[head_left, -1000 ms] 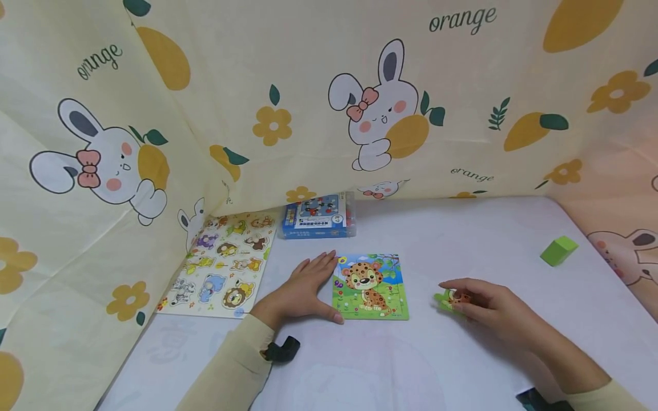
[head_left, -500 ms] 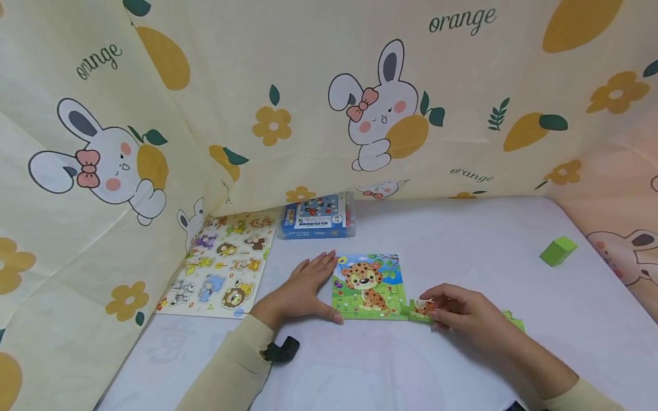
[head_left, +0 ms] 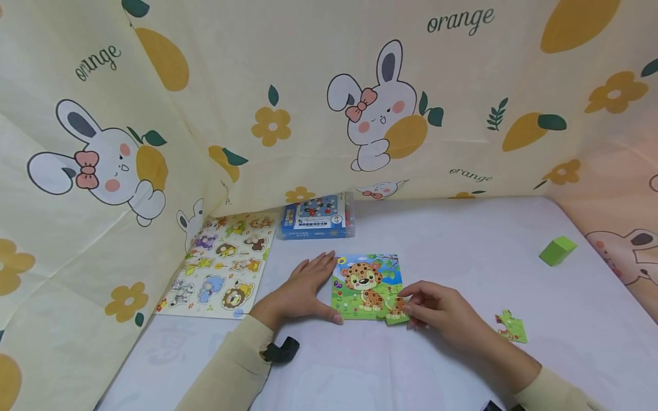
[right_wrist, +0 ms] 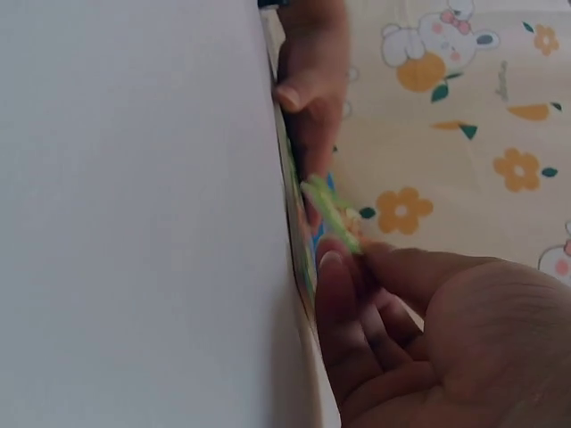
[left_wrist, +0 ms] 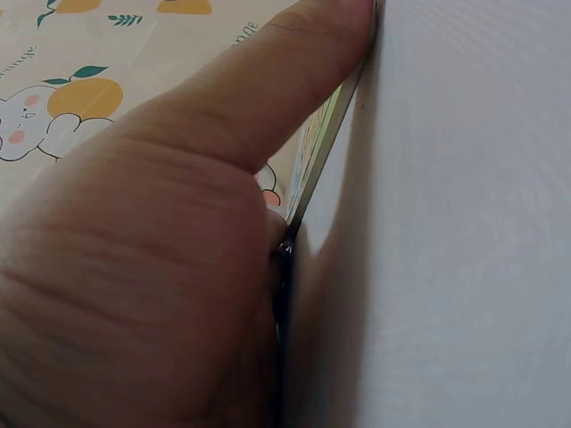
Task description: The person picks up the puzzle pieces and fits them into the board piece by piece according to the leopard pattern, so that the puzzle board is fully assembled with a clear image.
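Observation:
A square leopard jigsaw puzzle (head_left: 362,285) lies on the white table in the head view. My left hand (head_left: 300,294) rests along its left side, fingers straight and thumb spread out near the lower edge. Between thumb and fingertips my right hand (head_left: 444,311) pinches a puzzle piece (head_left: 396,312), green with spotted leopard print, over the puzzle's lower right corner. That same piece (right_wrist: 335,212) appears tilted, close over the puzzle in the right wrist view. Another loose puzzle piece (head_left: 513,327) lies on the table, just beyond the right forearm.
An animal picture board (head_left: 218,265) lies at the left, partly behind the left hand. At the back stands a blue box (head_left: 317,218) with a clear side. A green block (head_left: 557,251) sits far right. Printed cloth (head_left: 303,68) walls off the back and sides.
My right hand has moved left with the pinched puzzle piece, from the table at right to the puzzle's lower right corner. The other loose piece has come into sight. My left hand stays put.

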A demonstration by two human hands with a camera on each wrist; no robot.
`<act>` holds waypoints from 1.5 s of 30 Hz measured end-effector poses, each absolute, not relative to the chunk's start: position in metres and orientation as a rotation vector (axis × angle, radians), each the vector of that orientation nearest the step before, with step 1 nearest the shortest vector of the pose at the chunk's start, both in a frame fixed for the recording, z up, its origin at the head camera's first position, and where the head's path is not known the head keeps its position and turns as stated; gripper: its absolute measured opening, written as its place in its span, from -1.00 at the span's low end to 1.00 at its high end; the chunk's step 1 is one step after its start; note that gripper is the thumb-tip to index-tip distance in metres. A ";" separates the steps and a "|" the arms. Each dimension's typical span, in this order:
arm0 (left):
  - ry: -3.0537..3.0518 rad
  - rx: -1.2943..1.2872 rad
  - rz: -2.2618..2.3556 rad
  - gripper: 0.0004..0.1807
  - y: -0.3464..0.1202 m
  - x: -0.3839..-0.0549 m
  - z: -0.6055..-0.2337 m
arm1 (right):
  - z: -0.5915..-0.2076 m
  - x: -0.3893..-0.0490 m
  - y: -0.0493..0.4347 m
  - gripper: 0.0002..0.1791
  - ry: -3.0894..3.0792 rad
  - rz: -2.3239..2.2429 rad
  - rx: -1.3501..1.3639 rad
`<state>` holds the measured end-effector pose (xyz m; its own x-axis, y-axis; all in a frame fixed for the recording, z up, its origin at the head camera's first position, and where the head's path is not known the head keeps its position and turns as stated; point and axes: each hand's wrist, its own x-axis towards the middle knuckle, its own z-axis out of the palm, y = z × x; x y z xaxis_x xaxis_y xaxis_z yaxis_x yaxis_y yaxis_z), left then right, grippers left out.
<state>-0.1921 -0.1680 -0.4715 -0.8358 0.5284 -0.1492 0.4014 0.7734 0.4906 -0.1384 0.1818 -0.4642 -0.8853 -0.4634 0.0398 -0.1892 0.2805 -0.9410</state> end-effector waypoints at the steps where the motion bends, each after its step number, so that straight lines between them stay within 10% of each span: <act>1: 2.690 0.723 0.652 0.56 -0.168 -0.192 -0.472 | -0.464 -0.139 0.179 -0.72 2.302 -1.654 -0.600; 34: 2.686 0.739 0.660 0.55 -0.170 -0.192 -0.471 | -0.464 -0.144 0.127 -0.96 2.635 -1.422 -0.437; 45: 2.682 0.736 0.675 0.56 -0.169 -0.193 -0.473 | -0.459 -0.142 0.136 -0.70 2.404 -1.616 -0.445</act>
<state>-0.1926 -0.1695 -0.4726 -0.8313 0.5379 -0.1396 0.4079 0.7612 0.5042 -0.1418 0.1359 -0.4592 -0.9323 -0.3617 -0.0059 -0.1310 0.3528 -0.9265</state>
